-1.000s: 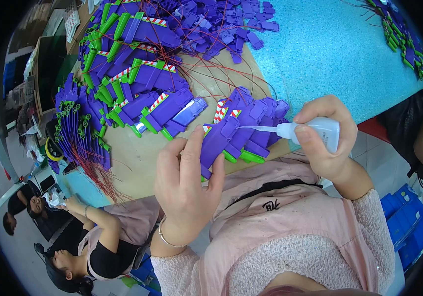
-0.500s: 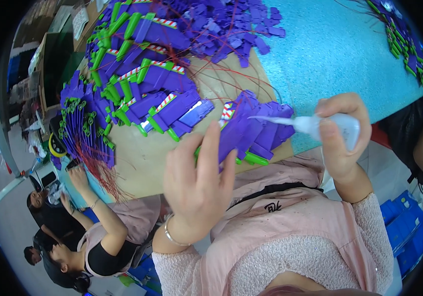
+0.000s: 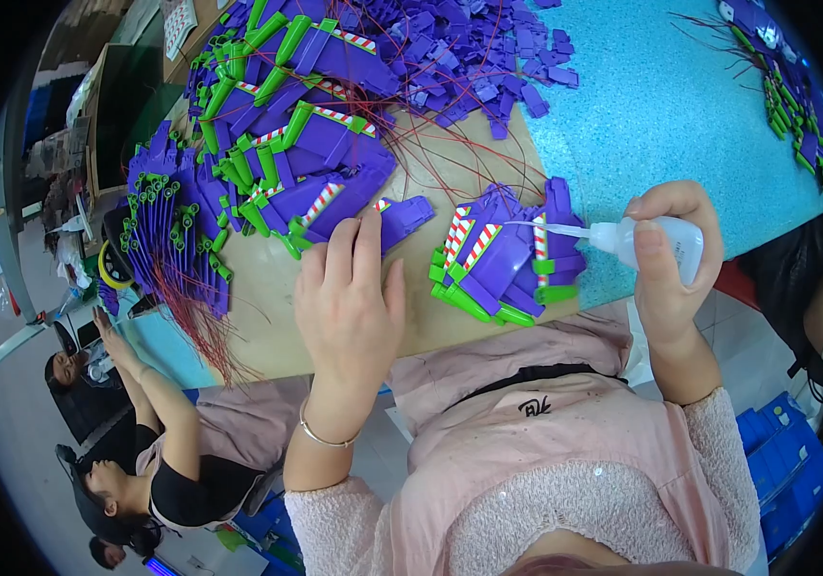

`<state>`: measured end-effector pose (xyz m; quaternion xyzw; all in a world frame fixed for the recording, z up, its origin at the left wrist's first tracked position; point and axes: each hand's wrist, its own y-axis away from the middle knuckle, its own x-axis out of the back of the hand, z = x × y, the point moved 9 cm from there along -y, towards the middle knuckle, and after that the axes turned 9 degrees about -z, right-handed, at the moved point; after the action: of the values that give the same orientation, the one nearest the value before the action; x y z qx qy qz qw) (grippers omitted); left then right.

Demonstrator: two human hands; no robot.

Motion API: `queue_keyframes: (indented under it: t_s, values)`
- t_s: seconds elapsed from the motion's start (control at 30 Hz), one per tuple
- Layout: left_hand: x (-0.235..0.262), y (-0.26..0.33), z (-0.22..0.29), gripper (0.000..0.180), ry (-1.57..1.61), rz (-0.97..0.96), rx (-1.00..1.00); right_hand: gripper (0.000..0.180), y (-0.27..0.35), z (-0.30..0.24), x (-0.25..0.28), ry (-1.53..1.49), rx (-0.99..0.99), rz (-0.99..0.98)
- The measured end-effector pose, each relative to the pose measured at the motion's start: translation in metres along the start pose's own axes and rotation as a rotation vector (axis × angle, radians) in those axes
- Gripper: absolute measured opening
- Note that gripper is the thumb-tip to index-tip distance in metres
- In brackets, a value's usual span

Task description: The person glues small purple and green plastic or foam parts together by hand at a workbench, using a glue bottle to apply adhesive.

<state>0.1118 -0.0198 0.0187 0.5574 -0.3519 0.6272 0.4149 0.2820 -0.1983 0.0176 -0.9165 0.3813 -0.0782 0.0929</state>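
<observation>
My right hand (image 3: 666,259) is wrapped round a small white squeeze bottle (image 3: 685,248). Its long thin nozzle points left, over a small stack of purple plastic parts (image 3: 507,259) with green ends and red-and-white striped strips. My left hand (image 3: 349,298) lies palm down at the near edge of a larger heap. Its fingers are stretched out and its thumb stands apart. The fingertips reach a purple part (image 3: 404,221) by the heap; their contact is partly hidden by the hand.
Larger heap of purple-and-green parts (image 3: 306,125) at left; loose purple pieces (image 3: 450,67) behind it. Thin red wires (image 3: 430,144) trail across the tan board (image 3: 277,336). More parts (image 3: 805,115) lie far right on the blue tabletop (image 3: 642,115). A co-worker (image 3: 181,451) sits at left.
My left hand has moved left from the small stack to the larger heap. More striped strips show on the stack. The squeeze bottle has stayed nearly in place in my right hand.
</observation>
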Motion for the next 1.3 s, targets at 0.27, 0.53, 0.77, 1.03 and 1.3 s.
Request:
queue_keyframes:
  t_s: [0.27, 0.53, 0.77, 1.03, 1.3]
  values:
    - [-0.001, 0.003, -0.013, 0.048, 0.041, -0.03, 0.048, 0.011, -0.006, 0.001, -0.009, 0.019, -0.01, -0.026]
    - [0.019, 0.008, 0.013, 0.047, 0.311, -0.001, 0.005, 0.01, -0.011, 0.004, -0.021, 0.022, -0.031, -0.063]
    - [0.018, 0.007, 0.015, 0.048, 0.257, 0.055, -0.078, 0.012, -0.012, 0.001, -0.041, -0.031, -0.039, -0.159]
    - [0.017, 0.009, 0.015, 0.049, 0.264, 0.07, -0.085, 0.014, -0.013, -0.004, -0.043, 0.059, -0.017, -0.171]
    - [0.028, 0.011, 0.028, 0.047, 0.115, 0.172, -0.162, 0.015, -0.018, -0.013, -0.044, 0.097, 0.104, -0.164]
